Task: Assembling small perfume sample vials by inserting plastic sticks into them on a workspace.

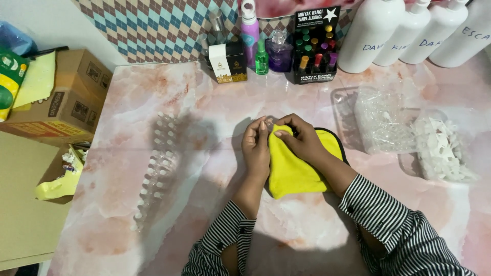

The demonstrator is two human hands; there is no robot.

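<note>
Both hands meet near the middle of the pink, marble-patterned surface (307, 230). The left hand (257, 148) has its fingers curled in with the tips drawn together, pinching a small clear item (269, 121) that is too small to tell apart. The right hand (302, 139) lies on a yellow cloth (294, 171), its fingers bent and pressing a fold of the cloth up against that item. The cloth is soft and fleecy, rounded at its lower end, with a dark edge showing along its far side. Both wrists come out of black-and-white striped sleeves.

To the left of the hands lie rows of small clear glass vials (156, 171) with pale caps, laid side by side. To the right sit a clear plastic bag of transparent parts (381, 120) and, just beside it, a bag of small white plastic caps (442, 151). Along the far edge stand a display rack of little coloured bottles (314, 53), a small green bottle (262, 59), a purple spray bottle (250, 33) and tall white pump bottles (409, 33). A cardboard box (66, 97) stands off the left edge.
</note>
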